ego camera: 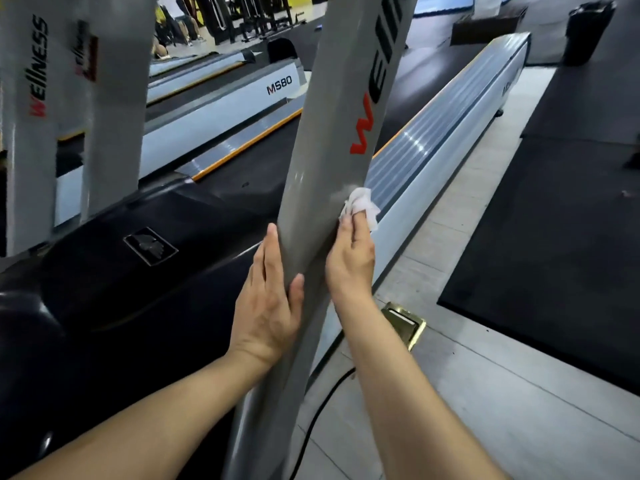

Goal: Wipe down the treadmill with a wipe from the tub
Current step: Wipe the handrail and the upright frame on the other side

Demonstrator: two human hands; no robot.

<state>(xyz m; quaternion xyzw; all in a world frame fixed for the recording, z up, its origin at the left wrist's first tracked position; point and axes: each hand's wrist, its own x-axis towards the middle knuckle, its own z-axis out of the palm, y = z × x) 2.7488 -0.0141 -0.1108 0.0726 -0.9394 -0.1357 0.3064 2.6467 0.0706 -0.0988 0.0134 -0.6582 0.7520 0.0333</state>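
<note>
A grey treadmill upright [332,143] with red and black lettering slants up through the middle of the view. My left hand [268,299] lies flat against its left face, fingers straight and the thumb on the front edge. My right hand [351,258] presses a crumpled white wipe [360,202] against the upright's right edge, with the fingers mostly straight behind the wipe. The treadmill's black motor cover [114,271] and belt [242,168] lie to the left, and its grey side rail [446,129] runs away to the upper right. No tub is in view.
More treadmills [221,98] stand in a row to the left. A black cable [322,407] runs over the tiled floor beside a brass floor socket [403,320]. Black rubber mats [554,237] cover the floor on the right, with a dark bin [588,29] far back.
</note>
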